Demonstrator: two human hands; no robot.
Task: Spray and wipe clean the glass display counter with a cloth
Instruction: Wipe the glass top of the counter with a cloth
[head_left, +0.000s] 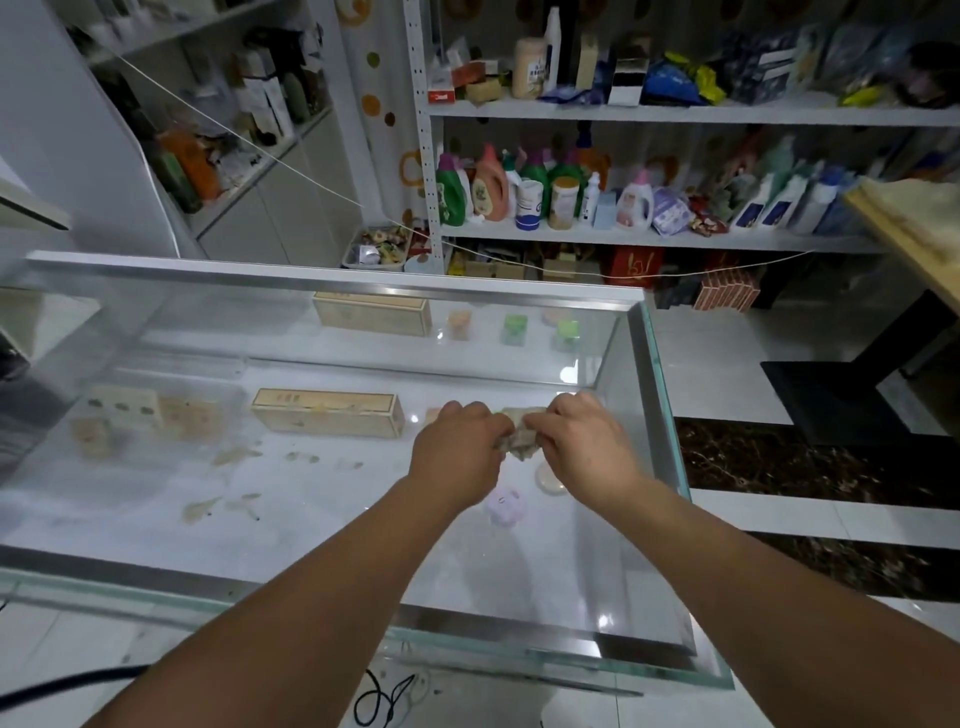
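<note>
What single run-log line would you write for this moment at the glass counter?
left grip: holds cloth | right grip: holds cloth | cloth: bunched between both | place: over glass counter, right end

White shelves (675, 111) stocked with bottles (488, 184); pale tiled floor (717, 338); wooden table (909, 223) right.

This is a small shop. A glass tabletop (332, 525) covers a display case in which boxed goods, such as a long pale box (327, 418), lie set out for view. Behind it, white metal shelves (675, 111) carry rows of detergent bottles (451, 192), jars and packets, and stacked red cartons (724, 296) sit on the floor.
</note>
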